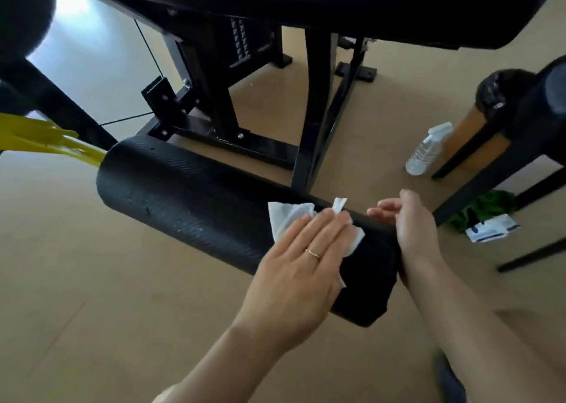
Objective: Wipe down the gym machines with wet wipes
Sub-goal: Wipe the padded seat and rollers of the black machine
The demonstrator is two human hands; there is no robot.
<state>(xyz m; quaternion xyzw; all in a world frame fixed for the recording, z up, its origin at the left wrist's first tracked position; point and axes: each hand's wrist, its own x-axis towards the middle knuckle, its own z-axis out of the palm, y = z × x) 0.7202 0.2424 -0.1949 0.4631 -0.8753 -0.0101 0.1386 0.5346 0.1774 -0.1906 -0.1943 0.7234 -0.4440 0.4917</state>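
- Indoors, a person's left hand [301, 257], w/ a thin gold ring [313, 253] on one finger, presses a crumpled white wet wipe [286, 219] flat onto a black ribbed foam roller pad [190, 194] of a gym machine; fingers [324, 223] straight and together, lying over the wipe.
- Right hand [412, 228] steadies the pad's near end, palm against the end face, fingers loosely extended over the top edge, not clenched.
- Wipe sits on the pad's upper surface, toward its right end, one corner sticking up past the fingertips.
- Behind: black steel machine frame [318, 111] and a padded black seat [337, 1] overhead; yellow plastic lever [55, 140] at the pad's left end.
- On the tan floor [76, 280] at right: clear plastic spray bottle [427, 148] w/ white trigger, lying tilted beside a dark-legged wooden stand [477, 133]; green cloth [487, 209] and a white-and-blue wipes packet [490, 229] near it.
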